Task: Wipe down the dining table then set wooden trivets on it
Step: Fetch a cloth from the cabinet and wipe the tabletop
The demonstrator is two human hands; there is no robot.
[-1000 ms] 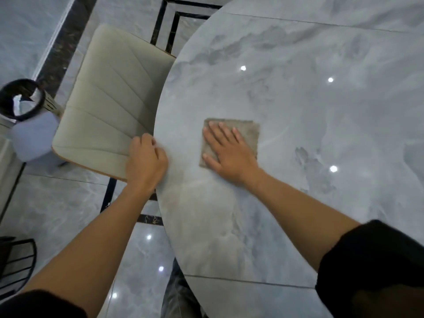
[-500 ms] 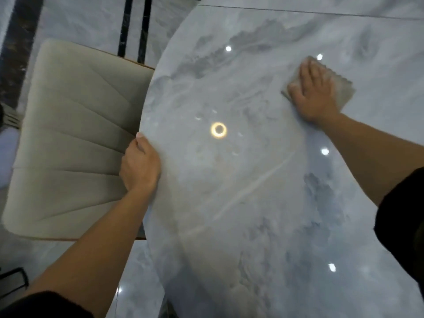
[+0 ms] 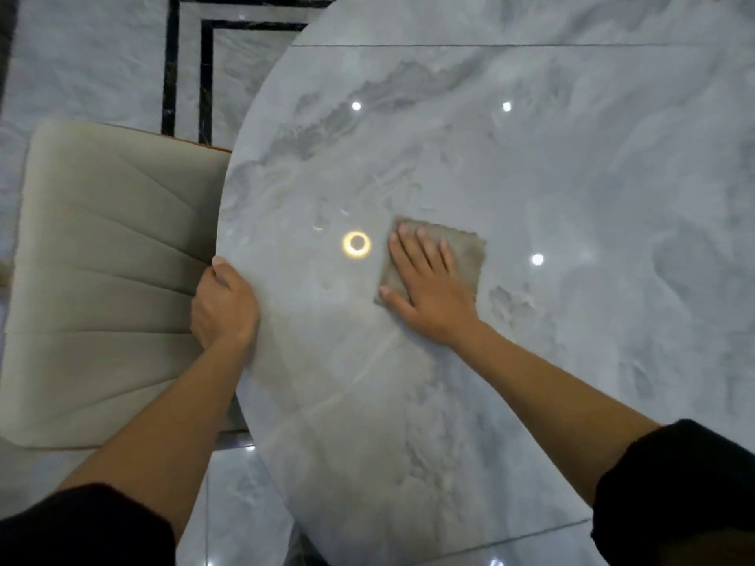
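Observation:
A round dining table (image 3: pixel 551 189) with a glossy grey marble top fills the right of the view. A square grey-brown cloth (image 3: pixel 470 251) lies flat on it, left of the middle. My right hand (image 3: pixel 425 288) presses on the cloth with straight, spread fingers. My left hand (image 3: pixel 224 304) grips the table's left edge, thumb on top and fingers curled under the rim. No trivets are in view.
A cream padded chair (image 3: pixel 106 271) stands tight against the table's left edge, beside my left hand. Grey marble floor with black inlay lines (image 3: pixel 188 67) shows behind it. A ring-shaped lamp reflection (image 3: pixel 356 243) glints on the tabletop next to the cloth.
My right hand slid the cloth out to the far right of the tabletop, then back toward the left edge. My left hand stayed on the table's rim.

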